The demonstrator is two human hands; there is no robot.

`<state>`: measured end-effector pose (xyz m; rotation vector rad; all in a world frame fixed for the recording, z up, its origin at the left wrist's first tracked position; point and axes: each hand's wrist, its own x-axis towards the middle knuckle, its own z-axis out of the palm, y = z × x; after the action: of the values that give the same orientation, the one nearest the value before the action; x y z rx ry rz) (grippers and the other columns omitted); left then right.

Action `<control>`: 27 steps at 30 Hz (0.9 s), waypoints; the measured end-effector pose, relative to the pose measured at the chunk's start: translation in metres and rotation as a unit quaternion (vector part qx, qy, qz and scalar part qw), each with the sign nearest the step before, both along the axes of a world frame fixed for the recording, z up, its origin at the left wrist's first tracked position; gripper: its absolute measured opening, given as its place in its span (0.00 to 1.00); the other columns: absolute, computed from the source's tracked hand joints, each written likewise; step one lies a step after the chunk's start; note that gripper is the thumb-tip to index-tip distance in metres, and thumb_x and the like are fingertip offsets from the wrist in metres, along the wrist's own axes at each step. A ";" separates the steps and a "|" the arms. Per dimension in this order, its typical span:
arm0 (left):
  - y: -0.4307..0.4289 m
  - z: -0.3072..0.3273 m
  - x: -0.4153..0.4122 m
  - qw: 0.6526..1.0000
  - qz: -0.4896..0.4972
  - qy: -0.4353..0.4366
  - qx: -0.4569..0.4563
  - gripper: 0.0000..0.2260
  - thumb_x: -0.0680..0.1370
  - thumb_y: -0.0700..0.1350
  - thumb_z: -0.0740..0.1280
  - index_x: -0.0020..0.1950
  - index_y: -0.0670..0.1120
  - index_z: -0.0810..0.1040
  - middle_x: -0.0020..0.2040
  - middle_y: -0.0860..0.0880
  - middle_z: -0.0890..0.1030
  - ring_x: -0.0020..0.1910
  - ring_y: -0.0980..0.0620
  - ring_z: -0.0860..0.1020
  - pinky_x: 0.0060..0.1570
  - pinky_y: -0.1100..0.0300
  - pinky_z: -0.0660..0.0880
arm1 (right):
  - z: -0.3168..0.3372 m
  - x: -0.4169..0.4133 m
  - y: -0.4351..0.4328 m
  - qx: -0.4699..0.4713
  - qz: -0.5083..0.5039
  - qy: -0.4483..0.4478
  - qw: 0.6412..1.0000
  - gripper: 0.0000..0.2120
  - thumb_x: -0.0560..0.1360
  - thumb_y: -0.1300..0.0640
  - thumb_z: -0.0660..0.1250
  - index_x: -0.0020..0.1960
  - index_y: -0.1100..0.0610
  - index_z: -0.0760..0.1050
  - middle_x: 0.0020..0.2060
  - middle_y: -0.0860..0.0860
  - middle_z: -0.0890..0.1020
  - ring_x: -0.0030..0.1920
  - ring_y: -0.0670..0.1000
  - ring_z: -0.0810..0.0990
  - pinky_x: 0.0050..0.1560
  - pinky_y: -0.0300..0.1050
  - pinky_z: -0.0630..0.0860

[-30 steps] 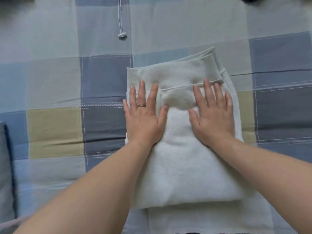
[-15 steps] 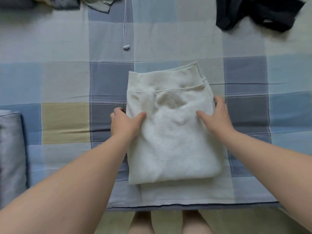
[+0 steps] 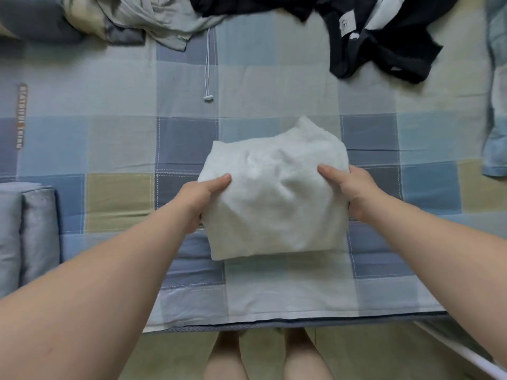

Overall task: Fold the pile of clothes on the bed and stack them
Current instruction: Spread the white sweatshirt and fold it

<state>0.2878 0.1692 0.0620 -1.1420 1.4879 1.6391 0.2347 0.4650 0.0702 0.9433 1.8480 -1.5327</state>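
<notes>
Bed with checked sheet (image 3: pixel 109 133) in blue, grey and tan squares fills the view; its near edge is right by the person's bare legs. Far side, right: black garment (image 3: pixel 389 42) lying crumpled and unfolded. Far side, left: grey-green garment (image 3: pixel 153 20) heaped loosely, with a dark grey pillow (image 3: pixel 33 20) beside it in the corner. Left edge: pale grey cushion (image 3: pixel 30 231) standing on the sheet. Right edge: strip of pale blue cloth (image 3: pixel 496 119), only partly in view. None of these touch the work; the sheet around it lies bare. Middle of the bed, towards the near edge: folded white garment (image 3: pixel 274 198), bunched and sagging, apparently raised off the sheet between both hands. Left hand (image 3: pixel 200 198) grips its left side, thumb on top, fingers hidden under the cloth. Right hand (image 3: pixel 354 190) grips the right side the same way. A white drawstring cord (image 3: pixel 207 64) trails from the grey-green garment towards the middle, well short of the white one. Writing: a narrow tag (image 3: pixel 20 116) on the sheet at left carries orange capitals, possibly "BEAUTIFUL", the rest unreadable; a small white label (image 3: pixel 345 24) on the black garment is too small to read. Half a second ago the white garment lay flat with its waistband seam showing and a lower layer poking out at the near end, hands just taking its sides; now it is gathered up and neither shows.
</notes>
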 end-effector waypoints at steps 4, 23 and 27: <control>-0.013 0.064 -0.045 0.994 0.037 0.099 -0.034 0.26 0.69 0.56 0.79 0.61 0.45 0.81 0.55 0.48 0.86 0.53 0.48 0.83 0.52 0.55 0.78 | 0.065 -0.045 -0.012 -0.042 -0.020 0.068 0.997 0.14 0.74 0.53 0.75 0.56 0.58 0.81 0.49 0.53 0.87 0.48 0.54 0.86 0.47 0.50 0.81; 0.002 -0.043 0.095 0.967 -0.063 0.025 -0.244 0.14 0.80 0.55 0.67 0.44 0.45 0.80 0.39 0.51 0.79 0.43 0.45 0.77 0.37 0.56 0.69 | -0.030 0.091 -0.014 0.022 0.003 -0.078 0.997 0.05 0.78 0.49 0.70 0.49 0.49 0.74 0.47 0.43 0.80 0.48 0.47 0.78 0.63 0.52 0.73; 0.001 -0.051 0.093 0.948 -0.090 0.037 -0.305 0.16 0.79 0.56 0.68 0.45 0.43 0.79 0.43 0.47 0.81 0.49 0.40 0.79 0.44 0.53 0.73 | -0.027 0.088 -0.017 0.052 0.025 -0.059 0.997 0.10 0.78 0.49 0.70 0.55 0.53 0.76 0.48 0.46 0.80 0.51 0.51 0.78 0.61 0.52 0.75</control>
<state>0.3808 0.1703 0.0114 -1.2130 2.1653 1.1309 0.3229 0.4475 0.0428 1.0041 1.8680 -1.3333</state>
